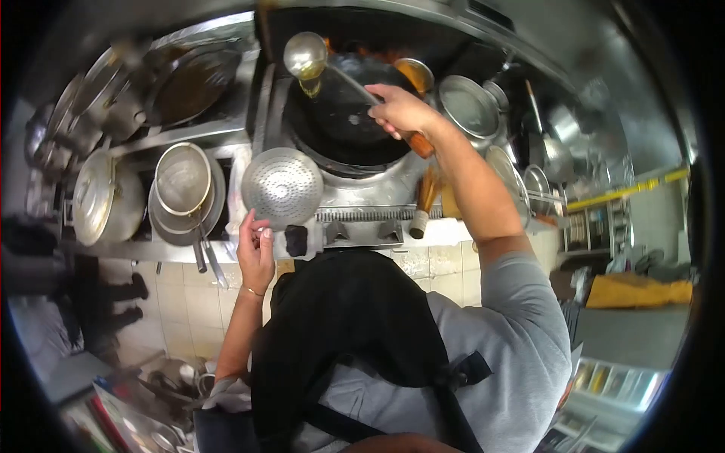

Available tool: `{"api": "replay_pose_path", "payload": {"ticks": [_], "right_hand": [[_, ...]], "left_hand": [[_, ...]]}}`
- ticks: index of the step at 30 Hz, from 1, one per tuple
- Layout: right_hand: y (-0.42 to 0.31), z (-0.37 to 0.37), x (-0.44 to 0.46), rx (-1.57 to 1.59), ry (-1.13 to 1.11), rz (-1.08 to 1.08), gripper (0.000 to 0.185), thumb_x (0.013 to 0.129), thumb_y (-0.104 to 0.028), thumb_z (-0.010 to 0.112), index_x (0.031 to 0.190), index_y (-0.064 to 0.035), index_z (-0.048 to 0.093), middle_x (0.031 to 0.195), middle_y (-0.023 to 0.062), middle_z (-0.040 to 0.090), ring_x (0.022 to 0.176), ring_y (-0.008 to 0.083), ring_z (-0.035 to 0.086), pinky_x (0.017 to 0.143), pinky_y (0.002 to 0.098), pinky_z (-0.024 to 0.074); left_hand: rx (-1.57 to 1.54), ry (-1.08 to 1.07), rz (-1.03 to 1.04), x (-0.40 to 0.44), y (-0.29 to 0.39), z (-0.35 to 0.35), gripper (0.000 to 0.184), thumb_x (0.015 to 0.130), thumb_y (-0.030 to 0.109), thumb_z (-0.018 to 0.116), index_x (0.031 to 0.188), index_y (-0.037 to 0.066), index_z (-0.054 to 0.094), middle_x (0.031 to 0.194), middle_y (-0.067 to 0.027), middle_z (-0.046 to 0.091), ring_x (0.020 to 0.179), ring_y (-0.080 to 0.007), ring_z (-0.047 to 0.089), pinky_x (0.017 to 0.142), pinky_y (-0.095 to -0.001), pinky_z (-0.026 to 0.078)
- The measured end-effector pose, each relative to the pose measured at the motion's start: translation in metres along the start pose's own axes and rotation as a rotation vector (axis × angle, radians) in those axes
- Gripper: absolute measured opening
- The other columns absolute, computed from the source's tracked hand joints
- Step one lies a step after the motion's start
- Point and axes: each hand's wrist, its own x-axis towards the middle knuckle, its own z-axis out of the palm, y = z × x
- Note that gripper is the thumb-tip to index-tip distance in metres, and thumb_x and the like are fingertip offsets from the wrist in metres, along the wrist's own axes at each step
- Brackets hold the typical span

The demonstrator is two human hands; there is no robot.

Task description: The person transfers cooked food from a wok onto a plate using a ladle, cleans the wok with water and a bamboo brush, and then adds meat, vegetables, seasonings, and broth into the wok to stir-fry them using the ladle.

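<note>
Black apron [347, 302] and grey shirt [498, 355] lie nearest the camera, with both arms reaching away from them toward the stove [362, 215]. Beyond the left hand and across from the right, the ladle [305, 53] hangs over the far left part of the wok [340, 128], and yellowish liquid [310, 84] runs down from its bowl. Pouring is therefore under way, and appears unfinished; how much remains in the bowl, or has reached the dark inside of the wok, cannot be told. Flames [370, 51] show at the wok's far edge.

The right hand [404, 112] is closed around the ladle's metal shaft, its back turned up, with the wooden end sticking out behind the palm toward the body. That arm stretches well forward, slightly bent, the forearm slanting inward over the right side of the stove.

The left hand [257, 253] sits lower and nearer the body, its forearm rising from below. Its fingers are loosely bent and slightly apart at the near rim of the strainer [282, 189]; whether they grip it cannot be told. Just right of this hand lies a black cloth [296, 241]; to its left, a sieve [183, 180] rests over a pot [215, 215]. Beyond the right hand stands a small oil pot [414, 73].
</note>
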Motion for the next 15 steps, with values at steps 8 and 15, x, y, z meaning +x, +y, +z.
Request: {"api": "replay_pose_path", "payload": {"ticks": [8, 15], "right_hand": [[0.262, 0.011, -0.084, -0.313, 0.887, -0.264, 0.08, 0.099, -0.005, 0.056, 0.171, -0.0177, 0.023, 0.112, 0.0378, 0.071, 0.091, 0.0564, 0.07, 0.083, 0.0589, 0.0568], [0.428, 0.016, -0.223, -0.575, 0.691, 0.288, 0.084, 0.097, -0.006, 0.057, 0.172, -0.026, 0.026, 0.097, 0.0294, 0.073, 0.093, 0.0479, 0.073, 0.086, 0.0603, 0.0569]], "left_hand": [[0.041, -0.232, 0.026, -0.009, 0.037, 0.087, 0.055, 0.107, 0.013, 0.064, 0.157, -0.001, 0.046, 0.123, -0.0123, 0.069, 0.087, -0.0109, 0.061, 0.08, -0.0279, 0.053], [0.173, -0.661, -0.012, -0.038, 0.051, 0.167, 0.013, 0.1, 0.009, 0.07, 0.09, 0.002, 0.07, 0.083, -0.0049, 0.069, 0.071, -0.0094, 0.06, 0.067, -0.0274, 0.05]]}}
